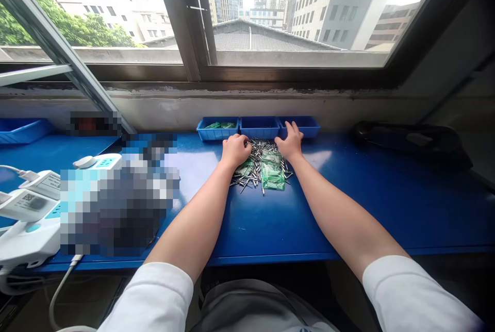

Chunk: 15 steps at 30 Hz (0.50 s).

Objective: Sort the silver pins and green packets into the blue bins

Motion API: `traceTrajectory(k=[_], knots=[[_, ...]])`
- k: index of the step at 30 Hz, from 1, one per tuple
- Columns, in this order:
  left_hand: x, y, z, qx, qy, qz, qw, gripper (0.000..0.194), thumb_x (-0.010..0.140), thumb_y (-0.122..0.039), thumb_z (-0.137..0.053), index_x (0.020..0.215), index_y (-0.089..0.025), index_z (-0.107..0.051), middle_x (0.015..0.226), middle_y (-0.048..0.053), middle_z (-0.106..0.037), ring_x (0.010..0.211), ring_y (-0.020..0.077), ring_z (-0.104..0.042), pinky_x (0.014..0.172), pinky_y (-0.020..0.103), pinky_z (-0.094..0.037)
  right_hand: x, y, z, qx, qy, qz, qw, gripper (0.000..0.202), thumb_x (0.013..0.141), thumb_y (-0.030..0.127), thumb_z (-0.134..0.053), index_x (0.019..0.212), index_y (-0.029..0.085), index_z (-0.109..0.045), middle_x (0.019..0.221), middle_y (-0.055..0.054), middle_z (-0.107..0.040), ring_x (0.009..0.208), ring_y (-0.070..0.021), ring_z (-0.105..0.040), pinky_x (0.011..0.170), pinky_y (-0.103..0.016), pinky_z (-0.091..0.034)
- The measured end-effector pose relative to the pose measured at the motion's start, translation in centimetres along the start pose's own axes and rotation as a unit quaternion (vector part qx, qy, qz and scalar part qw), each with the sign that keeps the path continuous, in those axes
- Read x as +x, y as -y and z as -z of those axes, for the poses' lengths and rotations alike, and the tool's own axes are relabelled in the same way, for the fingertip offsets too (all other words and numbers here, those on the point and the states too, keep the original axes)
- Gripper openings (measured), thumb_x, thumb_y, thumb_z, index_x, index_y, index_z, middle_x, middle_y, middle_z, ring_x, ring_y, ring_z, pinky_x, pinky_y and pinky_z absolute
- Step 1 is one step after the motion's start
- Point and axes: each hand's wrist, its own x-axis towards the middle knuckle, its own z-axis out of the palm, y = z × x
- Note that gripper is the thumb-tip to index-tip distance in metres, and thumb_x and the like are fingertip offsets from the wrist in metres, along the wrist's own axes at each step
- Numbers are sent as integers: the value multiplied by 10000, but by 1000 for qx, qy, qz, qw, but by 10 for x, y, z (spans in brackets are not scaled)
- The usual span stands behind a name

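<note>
Nearest are the white short sleeves (154, 291) of the person, and beyond them the front part of the glossy blue surface (266, 229). In the middle of this surface lies the loose pile of slim, dark and silver, metal-looking pieces (255, 167). Small transparent green plastic packets (273, 175) lie on it and cover some of the pieces.

The left hand (235, 150) is at the left back edge of the pile, with its fingers bent; I cannot tell if it grips something. The right hand (291, 141) is open, its fingers spread over the front of the blue plastic right tray (311, 129), its thumb near the pile; I see nothing held in it.

In my judgement, the work is only partly done. Several green packets are already in the blue plastic left tray (216, 136), but the big pile outside the trays remains to be handled. The inside of the blue plastic middle tray (258, 132) is too dark to judge, and the right hand partly hides the right tray.

To the left are a white power strip (23, 242) with cables and a blurred area which I cannot read. Far to the right lies a long black case or bag (410, 138). These are well apart from the hands; rather, the packets over the pieces are in the way. Behind the trays rise a pale wall (174, 108) and a dark-framed window (185, 22).
</note>
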Motion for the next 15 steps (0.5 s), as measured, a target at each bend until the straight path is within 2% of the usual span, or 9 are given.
traceTrajectory(k=[3, 5, 7, 10, 15], knots=[[0, 2, -2, -10, 7, -13, 1000, 260, 832, -310, -499, 990, -217, -684, 1048, 94, -663, 1014, 281, -589, 878, 411, -441, 0, 1, 1, 16, -45, 40, 998, 341, 748, 195, -507, 1055, 134, -642, 1220, -160, -569, 1156, -294, -453, 995, -434, -379], [0, 3, -2, -15, 8, -16, 1000, 266, 829, -312, -505, 1001, -221, -686, 1065, 90, -657, 1016, 271, -589, 878, 394, -452, 1, 0, -1, 29, -12, 61, 998, 210, 742, 186, -494, 861, 166, -666, 941, -110, -655, 992, -259, -541, 917, -390, -431], [0, 3, -2, -16, 6, -13, 1000, 267, 829, -318, -510, 1006, -229, -688, 1078, 85, -653, 1025, 263, -587, 885, 382, -456, 1, -3, -4, 28, 55, 62, 996, 153, 717, 197, -513, 762, 192, -660, 760, -63, -654, 839, -234, -577, 813, -355, -461], [-1, 2, -2, -17, 7, -10, 1000, 270, 828, -322, -513, 1004, -227, -694, 1078, 86, -652, 1031, 263, -586, 889, 381, -458, 2, -7, -10, -4, 109, 51, 993, 129, 687, 230, -551, 724, 200, -670, 725, -44, -664, 741, -208, -586, 731, -326, -455], [-1, 1, -2, -12, 8, -11, 1000, 276, 828, -315, -511, 1008, -228, -701, 1087, 90, -650, 1035, 267, -584, 887, 388, -458, 3, -9, -14, -31, 111, 66, 991, 233, 709, 270, -564, 861, 186, -718, 807, -63, -691, 783, -210, -601, 762, -325, -456]])
